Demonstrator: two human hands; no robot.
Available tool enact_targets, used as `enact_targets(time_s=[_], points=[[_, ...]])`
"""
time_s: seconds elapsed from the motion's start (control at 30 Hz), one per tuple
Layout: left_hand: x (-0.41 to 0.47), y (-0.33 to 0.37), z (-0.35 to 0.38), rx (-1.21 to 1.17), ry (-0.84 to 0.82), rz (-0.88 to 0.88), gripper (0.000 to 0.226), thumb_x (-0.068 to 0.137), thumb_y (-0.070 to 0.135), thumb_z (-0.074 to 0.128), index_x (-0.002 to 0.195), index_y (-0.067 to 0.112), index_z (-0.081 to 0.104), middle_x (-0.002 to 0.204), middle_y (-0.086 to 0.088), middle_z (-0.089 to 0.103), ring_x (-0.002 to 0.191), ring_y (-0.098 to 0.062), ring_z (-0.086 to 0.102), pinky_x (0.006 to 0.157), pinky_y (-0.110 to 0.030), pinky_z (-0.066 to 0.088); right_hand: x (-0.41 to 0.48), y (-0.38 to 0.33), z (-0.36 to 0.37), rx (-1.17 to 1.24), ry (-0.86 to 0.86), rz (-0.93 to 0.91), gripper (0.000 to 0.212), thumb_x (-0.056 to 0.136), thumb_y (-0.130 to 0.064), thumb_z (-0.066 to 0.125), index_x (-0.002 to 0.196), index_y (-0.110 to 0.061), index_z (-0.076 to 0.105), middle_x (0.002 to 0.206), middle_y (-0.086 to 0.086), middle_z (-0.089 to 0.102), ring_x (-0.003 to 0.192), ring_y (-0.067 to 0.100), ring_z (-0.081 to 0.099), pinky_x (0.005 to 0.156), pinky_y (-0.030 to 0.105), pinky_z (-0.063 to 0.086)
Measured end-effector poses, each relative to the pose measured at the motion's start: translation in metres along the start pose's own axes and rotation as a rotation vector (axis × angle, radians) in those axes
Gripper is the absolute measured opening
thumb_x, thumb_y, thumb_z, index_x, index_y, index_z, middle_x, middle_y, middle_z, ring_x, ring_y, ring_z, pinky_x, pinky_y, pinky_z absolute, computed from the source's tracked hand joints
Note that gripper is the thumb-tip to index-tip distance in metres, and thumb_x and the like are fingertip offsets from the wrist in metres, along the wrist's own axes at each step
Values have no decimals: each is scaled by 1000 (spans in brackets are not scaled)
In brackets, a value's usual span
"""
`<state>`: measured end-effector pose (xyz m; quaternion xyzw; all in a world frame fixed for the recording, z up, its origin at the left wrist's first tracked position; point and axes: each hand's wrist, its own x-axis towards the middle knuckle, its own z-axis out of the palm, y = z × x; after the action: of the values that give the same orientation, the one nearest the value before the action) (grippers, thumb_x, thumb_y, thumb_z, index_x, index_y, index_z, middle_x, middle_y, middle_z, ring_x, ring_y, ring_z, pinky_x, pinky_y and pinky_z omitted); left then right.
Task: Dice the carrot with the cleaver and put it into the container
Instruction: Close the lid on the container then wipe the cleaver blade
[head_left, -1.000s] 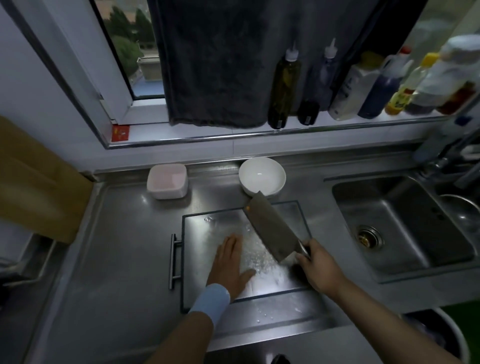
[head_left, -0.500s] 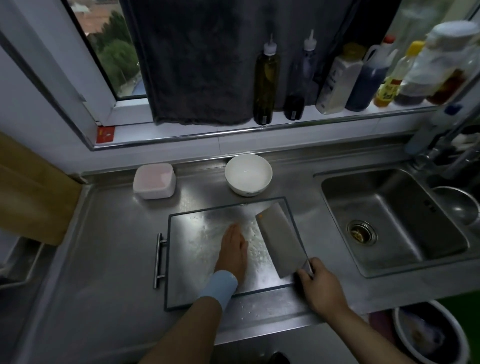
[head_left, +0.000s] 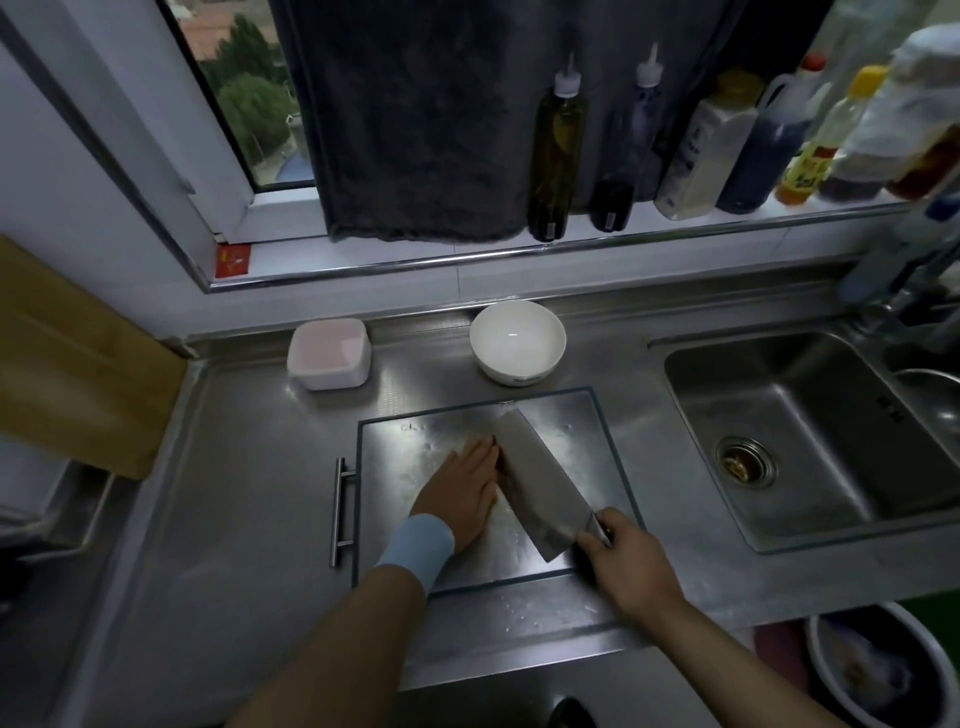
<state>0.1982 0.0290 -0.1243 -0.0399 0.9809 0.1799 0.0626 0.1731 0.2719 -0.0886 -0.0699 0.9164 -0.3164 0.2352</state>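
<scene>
Shiny steel counter (head_left: 234, 519) runs under the window, with a sink (head_left: 810, 415) on the right. A metal cutting board (head_left: 405, 457) lies on it. The cleaver (head_left: 540, 483) rests slanted on the board. The right hand (head_left: 628, 561) grips its handle. The left hand (head_left: 462, 488) lies flat, fingers straight, touching the blade. A white bowl (head_left: 519, 371) sits just behind the board, with a pink box (head_left: 328, 353) near it. I cannot tell where the carrot is.
</scene>
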Motion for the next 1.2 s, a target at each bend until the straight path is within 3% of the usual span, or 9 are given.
enact_targets(time_s=[0.13,0.27,0.37,0.47,0.53,0.6,0.73,0.97,1.2], points=[[-20,-2,1,-101,-25,32,49,105,28,27,152,16,22,159,5,14,146,-8,7,110,-13,-6,5,0,-7,-1,34,24,14,91,-36,59,83,-27,53,79,-4,66,77,20,62,69,36,49],[-26,-5,-6,-556,247,-164,37,103,25,35,136,21,51,140,-6,49,128,-14,42,114,-29,26,5,-1,-15,-7,95,29,14,91,-36,60,87,-24,56,81,-3,66,77,21,61,71,36,50],[-28,-8,-15,-501,415,-325,41,101,21,39,141,17,44,147,-3,42,136,-16,34,114,-25,21,2,1,-18,-23,116,33,11,95,-34,58,90,-24,55,80,-4,64,74,21,59,65,34,43],[-37,-14,-6,-347,181,-217,73,93,47,51,152,17,21,157,5,17,145,-14,10,119,-33,10,-2,6,-13,-20,128,39,11,97,-32,56,91,-23,51,80,0,60,72,24,53,64,34,40],[-43,-16,8,-92,-5,-127,99,85,68,47,154,16,-1,159,6,-8,146,-17,-11,119,-38,-4,-4,8,-4,4,127,54,14,98,-30,55,95,-17,53,83,5,64,72,26,55,66,35,42],[-45,-17,21,12,-3,-107,98,86,70,40,153,16,-9,157,4,-20,145,-18,-18,117,-37,-13,-6,8,7,39,121,68,17,96,-30,58,95,-13,56,85,8,67,77,28,59,67,35,44],[-39,-6,16,-188,144,-204,86,95,56,39,152,14,-9,155,8,-18,144,-11,-16,116,-28,-13,-7,-1,29,78,95,72,17,93,-34,59,87,-19,55,80,2,66,74,21,61,64,33,45],[-11,16,26,-139,99,-252,89,94,60,34,151,11,-14,159,-2,-16,145,-15,-15,115,-28,-13,-2,-24,58,146,54,49,14,90,-38,59,87,-25,55,78,-3,68,71,19,65,58,29,48],[-6,29,34,-229,241,-297,75,97,49,36,154,17,0,160,3,-10,145,-7,-9,114,-21,-12,-5,-35,76,221,-27,40,16,93,-28,57,80,-24,50,76,0,64,66,20,64,56,28,50]])
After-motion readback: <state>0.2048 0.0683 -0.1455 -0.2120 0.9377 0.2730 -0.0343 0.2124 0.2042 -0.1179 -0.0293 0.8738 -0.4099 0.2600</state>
